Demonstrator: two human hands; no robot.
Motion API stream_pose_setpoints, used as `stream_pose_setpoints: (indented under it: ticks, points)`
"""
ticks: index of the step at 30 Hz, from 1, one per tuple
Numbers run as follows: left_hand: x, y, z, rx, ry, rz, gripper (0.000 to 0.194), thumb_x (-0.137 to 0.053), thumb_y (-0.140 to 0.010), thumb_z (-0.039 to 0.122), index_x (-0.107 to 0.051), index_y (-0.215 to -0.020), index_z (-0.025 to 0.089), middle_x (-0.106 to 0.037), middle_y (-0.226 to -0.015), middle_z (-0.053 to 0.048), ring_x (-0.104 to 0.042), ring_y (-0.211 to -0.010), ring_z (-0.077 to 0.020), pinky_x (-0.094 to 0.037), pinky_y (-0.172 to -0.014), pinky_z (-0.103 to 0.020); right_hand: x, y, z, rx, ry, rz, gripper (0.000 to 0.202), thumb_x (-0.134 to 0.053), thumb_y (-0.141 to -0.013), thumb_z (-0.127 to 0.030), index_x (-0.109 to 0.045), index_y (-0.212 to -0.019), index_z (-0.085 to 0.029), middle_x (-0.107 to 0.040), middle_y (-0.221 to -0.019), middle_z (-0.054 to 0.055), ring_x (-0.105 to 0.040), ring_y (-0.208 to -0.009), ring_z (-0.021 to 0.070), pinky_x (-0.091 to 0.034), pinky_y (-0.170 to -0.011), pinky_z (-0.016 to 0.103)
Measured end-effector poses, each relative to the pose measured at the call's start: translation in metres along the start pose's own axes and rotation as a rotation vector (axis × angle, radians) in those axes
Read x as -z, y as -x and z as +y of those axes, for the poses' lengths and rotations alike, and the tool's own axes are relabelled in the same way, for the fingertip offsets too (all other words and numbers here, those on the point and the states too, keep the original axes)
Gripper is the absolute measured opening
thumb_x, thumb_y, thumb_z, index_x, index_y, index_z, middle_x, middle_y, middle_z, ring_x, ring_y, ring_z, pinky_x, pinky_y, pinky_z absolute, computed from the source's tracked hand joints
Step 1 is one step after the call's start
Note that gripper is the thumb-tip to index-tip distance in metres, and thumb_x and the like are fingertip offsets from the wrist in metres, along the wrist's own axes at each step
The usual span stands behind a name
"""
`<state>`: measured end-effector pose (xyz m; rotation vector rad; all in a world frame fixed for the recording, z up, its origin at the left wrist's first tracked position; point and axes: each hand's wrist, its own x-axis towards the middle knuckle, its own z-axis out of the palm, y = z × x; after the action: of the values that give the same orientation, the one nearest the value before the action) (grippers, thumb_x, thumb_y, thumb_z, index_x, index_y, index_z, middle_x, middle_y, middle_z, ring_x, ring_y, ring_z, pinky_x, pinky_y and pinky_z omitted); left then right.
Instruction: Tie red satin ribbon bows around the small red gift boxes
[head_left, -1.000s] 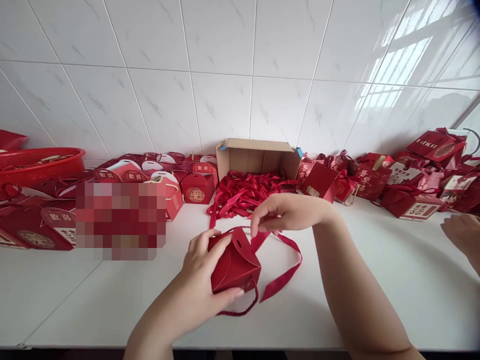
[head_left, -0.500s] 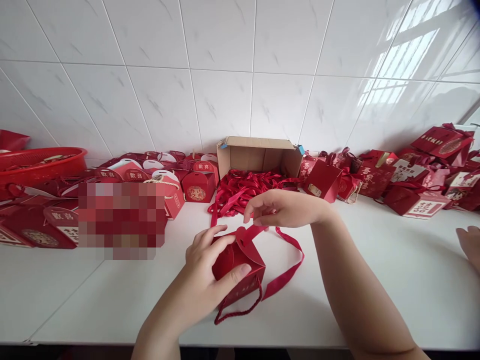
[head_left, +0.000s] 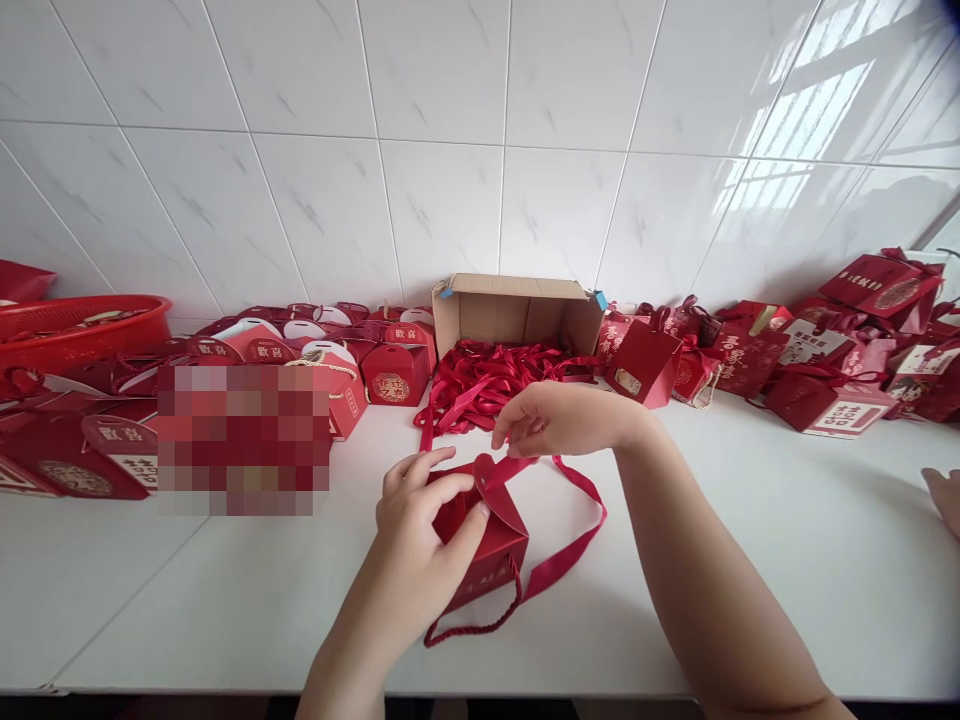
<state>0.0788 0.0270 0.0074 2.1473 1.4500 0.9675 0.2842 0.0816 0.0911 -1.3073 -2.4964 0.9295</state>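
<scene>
A small red gift box (head_left: pixel 510 535) sits on the white table in front of me, its folded top carrying a heart-shaped tab (head_left: pixel 484 474). My left hand (head_left: pixel 424 515) grips the box from the left, thumb and index finger at the top flaps. Just behind the tab, my right hand (head_left: pixel 562 425) pinches a red ribbon (head_left: pixel 574 545) that passes at the tab; its free length loops round to the right of the box. Its fingertips are partly hidden. A twisted red cord handle (head_left: pixel 480 630) hangs off the near side.
Behind stands an open cardboard carton (head_left: pixel 525 305) with a heap of red ribbons (head_left: pixel 487 385) spilling out. Red gift boxes (head_left: pixel 394 370) line the left, beside a red plastic basket (head_left: pixel 112 320). More finished-looking boxes (head_left: pixel 832 400) pile at right. Another person's hand (head_left: pixel 945 500) shows at the right edge.
My left hand has shifted slightly right, its thumb moving up toward the heart-shaped tab. My right hand stays on the ribbon, nearly still. The other person's hand has moved slightly outward.
</scene>
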Motion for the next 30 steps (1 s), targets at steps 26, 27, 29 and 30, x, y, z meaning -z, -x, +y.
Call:
stream_pose_setpoints:
  ticks: [26,27,29,30]
  points:
    - [-0.005,-0.006,0.006,0.030,0.341,0.258,0.016,-0.055,-0.081,0.033,-0.062,-0.071,0.023,-0.059,-0.110,-0.004,-0.053,-0.116,-0.0261,-0.047,-0.095,-0.039,-0.014,-0.012,-0.009,0.335,-0.026,-0.105,0.019,-0.060,-0.087,-0.031,-0.069,-0.091,-0.015,-0.069,-0.096,0.004,-0.061,-0.093,0.0163,-0.044,-0.084,0.027]
    - [-0.005,-0.006,0.008,0.050,0.374,0.276,0.016,-0.054,-0.081,0.032,-0.060,-0.069,0.023,-0.060,-0.109,-0.004,-0.054,-0.115,-0.0256,-0.048,-0.094,-0.038,-0.015,-0.013,-0.009,0.330,-0.024,-0.109,0.017,-0.061,-0.086,-0.030,-0.069,-0.089,-0.015,-0.069,-0.094,0.004,-0.061,-0.092,0.0159,-0.044,-0.084,0.027]
    - [-0.004,-0.006,0.013,0.089,0.419,0.321,0.015,-0.054,-0.081,0.033,-0.058,-0.070,0.022,-0.061,-0.109,-0.003,-0.055,-0.113,-0.0246,-0.049,-0.092,-0.036,-0.016,-0.015,-0.009,0.336,-0.024,-0.093,0.013,-0.063,-0.084,-0.029,-0.069,-0.084,-0.016,-0.069,-0.090,0.002,-0.060,-0.089,0.0150,-0.044,-0.082,0.026]
    - [-0.003,-0.006,0.014,0.097,0.426,0.338,0.014,-0.055,-0.081,0.034,-0.058,-0.072,0.022,-0.061,-0.110,-0.003,-0.056,-0.112,-0.0242,-0.049,-0.092,-0.036,-0.016,-0.015,-0.009,0.350,-0.030,-0.073,0.012,-0.064,-0.083,-0.027,-0.069,-0.082,-0.017,-0.069,-0.088,0.002,-0.060,-0.087,0.0145,-0.044,-0.082,0.026]
